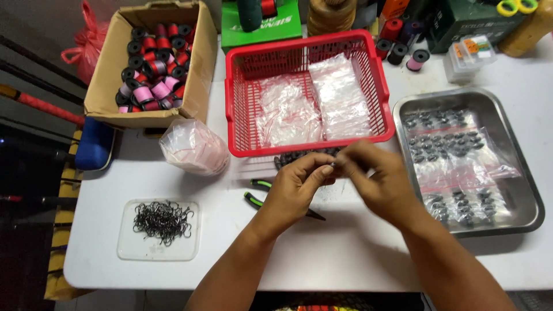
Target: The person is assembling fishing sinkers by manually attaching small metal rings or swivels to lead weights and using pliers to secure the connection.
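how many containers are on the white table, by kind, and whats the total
Red plastic basket: 1
Cardboard box of thread spools: 1
Metal tray with bagged small parts: 1
Clear flat tray of dark hooks: 1
Total: 4

The left hand and right hand meet just in front of the basket.

Hands: two, the left hand (296,184) and the right hand (380,181), fingertips meeting
Red baskets: one red basket (380,75)
Stacks of clear bags in it: two clear-bag stacks (314,103)
Cardboard boxes: one cardboard box (112,63) of thread spools (152,66), too many to count
Metal trays: one metal tray (521,173)
Filled bags in it: about three filled bags (449,150), overlapping
Clear lids: one clear lid (129,245) bearing a heap of hooks (163,220), uncountable
Pliers: one pair of pliers (256,193), green-handled
Loose spools behind: three loose spools (400,52)
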